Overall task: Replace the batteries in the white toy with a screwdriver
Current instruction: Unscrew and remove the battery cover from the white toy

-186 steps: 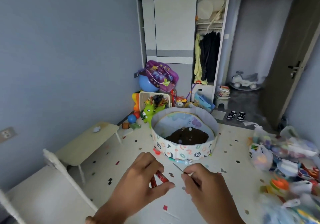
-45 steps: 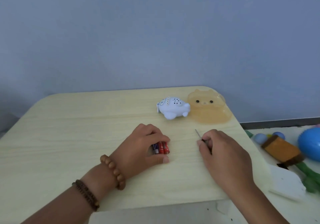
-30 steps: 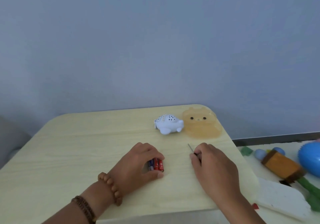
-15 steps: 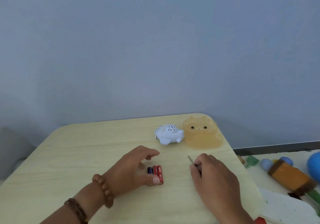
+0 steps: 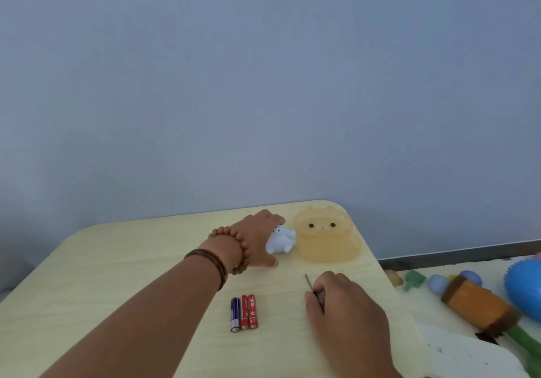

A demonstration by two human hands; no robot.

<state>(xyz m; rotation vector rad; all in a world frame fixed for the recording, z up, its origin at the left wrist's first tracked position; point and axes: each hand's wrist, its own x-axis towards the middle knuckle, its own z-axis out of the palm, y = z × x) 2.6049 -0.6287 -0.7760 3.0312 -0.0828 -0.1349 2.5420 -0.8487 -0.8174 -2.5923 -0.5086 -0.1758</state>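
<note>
The small white toy (image 5: 281, 242) stands near the far right of the pale wooden table (image 5: 123, 266). My left hand (image 5: 257, 240) is stretched out over the toy's left side, fingers wrapped around it and hiding part of it. Three batteries (image 5: 244, 312), one blue and two red, lie side by side on the table nearer to me. My right hand (image 5: 345, 316) rests on the table to their right, closed around a thin screwdriver (image 5: 309, 283) whose metal tip sticks out toward the toy.
A translucent orange bear-shaped box (image 5: 326, 238) stands right of the toy at the table's corner. Beyond the table's right edge the floor holds a blue spiky ball (image 5: 525, 289), an orange and brown toy (image 5: 480, 304) and small blue balls (image 5: 439, 284). A plain wall rises behind.
My left hand let go of the three batteries, left them on the table, and reached forward to the white toy. The right hand stayed in place with the screwdriver.
</note>
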